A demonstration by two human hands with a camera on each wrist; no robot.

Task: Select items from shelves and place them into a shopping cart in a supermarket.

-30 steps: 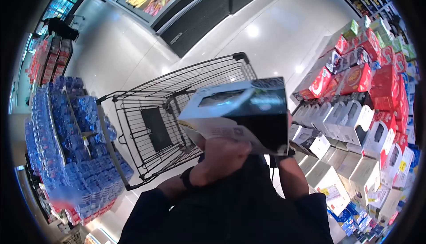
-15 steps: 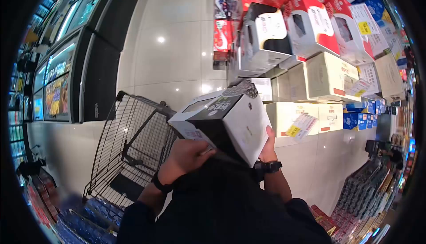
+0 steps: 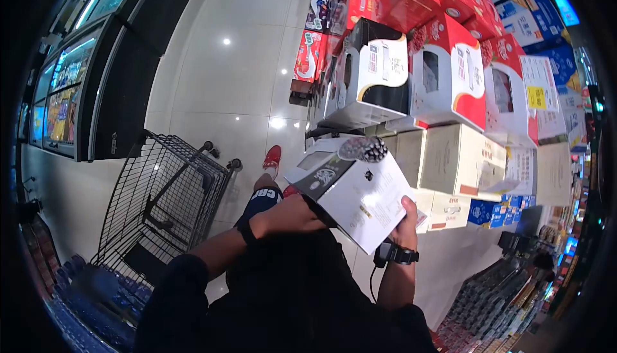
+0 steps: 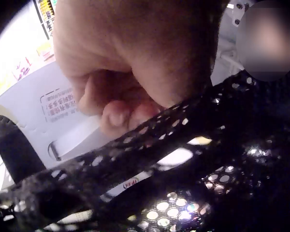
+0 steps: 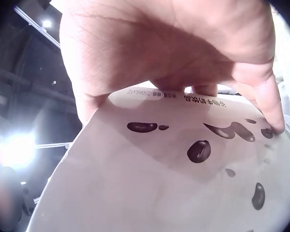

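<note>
White-and-black cardboard carton [image 3: 360, 202] tilted, long axis up-left, between both hands: left hand [image 3: 289, 217] fingers curled round near end, right hand [image 3: 405, 223] fingers wrapped over right edge.

Shop aisle. Glossy pale tiled floor [image 3: 244, 64], with ceiling-lamp reflections [image 3: 226, 41] dotted on it. Dark freezer cabinets with lit glass fronts [image 3: 71, 89] along the far left. Black wire shopping trolley [image 3: 160, 192] stands near them. Right: stacked red-and-white cardboard cartons [image 3: 450, 64], plain beige cartons [image 3: 459, 157] below. Blue shrink-wrapped bottle packs [image 3: 96, 295], lower left.
</note>
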